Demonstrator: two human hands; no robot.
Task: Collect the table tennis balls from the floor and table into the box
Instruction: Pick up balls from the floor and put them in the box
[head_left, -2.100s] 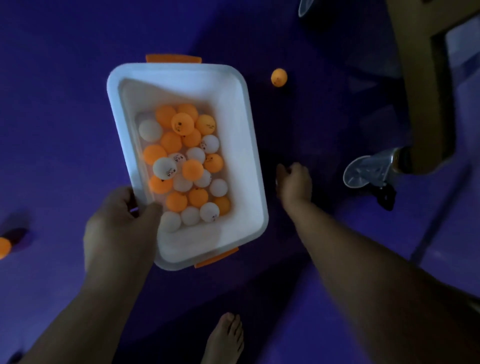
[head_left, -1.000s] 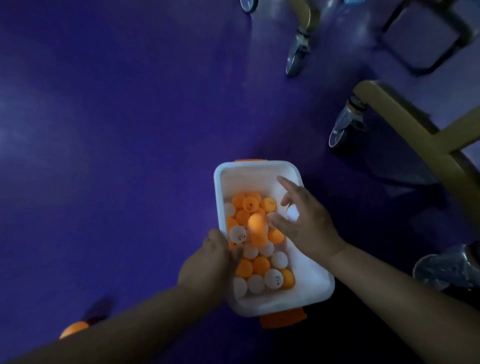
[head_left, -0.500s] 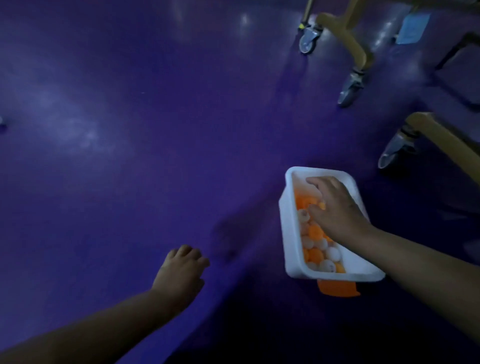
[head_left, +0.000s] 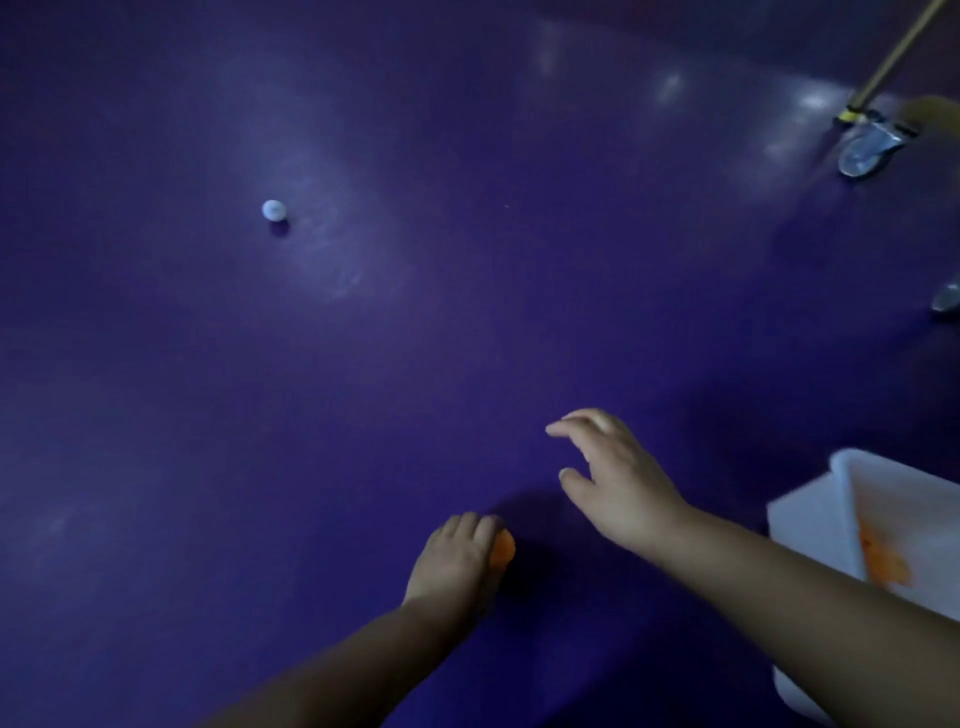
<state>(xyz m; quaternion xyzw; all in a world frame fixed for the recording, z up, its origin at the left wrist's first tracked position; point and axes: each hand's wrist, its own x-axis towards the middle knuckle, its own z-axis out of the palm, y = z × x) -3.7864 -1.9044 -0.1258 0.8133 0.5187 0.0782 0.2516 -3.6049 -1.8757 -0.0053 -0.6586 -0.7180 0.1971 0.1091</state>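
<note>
The left hand (head_left: 457, 564) is reaching down to the glossy purple floor (head_left: 415, 322), its grip clamping a smooth orange ball (head_left: 505, 550). The right hand (head_left: 615, 480) is hovering, grip apart, near the white plastic box (head_left: 810, 525). A round white ball (head_left: 274, 210) is lying well apart.

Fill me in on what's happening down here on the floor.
A person is gathering table tennis balls off the purple floor. The left hand curls its fingers round an orange ball at floor level. The right hand hangs open beside it, holding nothing. The white box stands at the right edge with orange balls inside. One white ball lies farther off, not yet collected.
</note>
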